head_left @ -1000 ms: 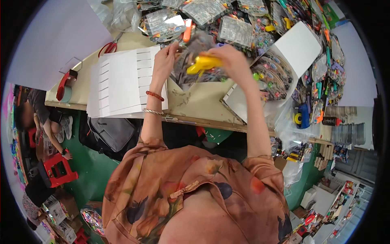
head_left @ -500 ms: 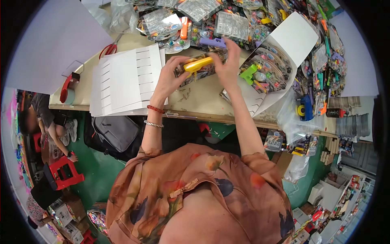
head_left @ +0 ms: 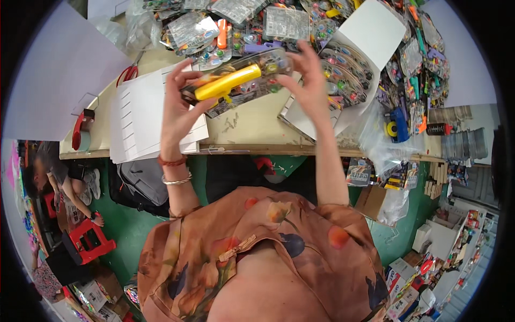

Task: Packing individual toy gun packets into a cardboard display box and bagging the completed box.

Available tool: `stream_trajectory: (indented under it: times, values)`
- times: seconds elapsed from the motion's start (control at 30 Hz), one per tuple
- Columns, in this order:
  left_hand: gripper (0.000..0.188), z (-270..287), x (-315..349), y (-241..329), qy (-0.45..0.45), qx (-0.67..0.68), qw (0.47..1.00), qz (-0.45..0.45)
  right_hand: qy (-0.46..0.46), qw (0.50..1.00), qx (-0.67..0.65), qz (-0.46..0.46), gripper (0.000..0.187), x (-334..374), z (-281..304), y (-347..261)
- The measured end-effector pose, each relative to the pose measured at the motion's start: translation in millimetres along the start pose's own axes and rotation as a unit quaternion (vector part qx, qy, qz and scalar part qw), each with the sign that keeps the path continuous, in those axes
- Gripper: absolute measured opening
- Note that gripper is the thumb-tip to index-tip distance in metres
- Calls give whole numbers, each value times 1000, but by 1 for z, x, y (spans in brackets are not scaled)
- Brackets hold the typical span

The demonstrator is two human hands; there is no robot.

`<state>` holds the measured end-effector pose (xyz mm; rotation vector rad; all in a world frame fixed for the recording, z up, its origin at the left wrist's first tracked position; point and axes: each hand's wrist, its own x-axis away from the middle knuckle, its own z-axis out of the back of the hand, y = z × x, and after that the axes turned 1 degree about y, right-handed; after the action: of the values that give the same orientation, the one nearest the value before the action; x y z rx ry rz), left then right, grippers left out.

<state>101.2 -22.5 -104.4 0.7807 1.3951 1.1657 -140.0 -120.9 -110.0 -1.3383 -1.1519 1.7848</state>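
Cream tbl [head_left: 249, 129] holds white sheets [head_left: 140, 114], red scissors [head_left: 127, 74], tape disp. [head_left: 83, 121], open white box [head_left: 370, 33] & pkg pile [head_left: 287, 23].

Bare bench [head_left: 249, 129] left open at frame centre below held yellow package [head_left: 228, 82], bounded by white sheets [head_left: 142, 118] at left, by white box [head_left: 371, 33] at right, top blocked by heaped packages [head_left: 287, 22]

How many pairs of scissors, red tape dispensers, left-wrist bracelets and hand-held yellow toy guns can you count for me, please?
Red-handled scissors: 1 pair
Red tape dispenser: 1
Left-wrist bracelets: 2
Hand-held yellow toy gun: 1
Total: 5
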Motion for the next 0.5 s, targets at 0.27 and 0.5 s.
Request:
stream_trajectory:
  times: [0.27, 0.5]
  values:
    - [88, -117, -21, 6, -42, 200, 978, -45, -17, 982, 117, -149, 31, 47, 144, -49]
    - [66, -241, 13, -53, 45, 342, 928, 141, -19, 933, 343, -105, 33, 57, 164, -70]
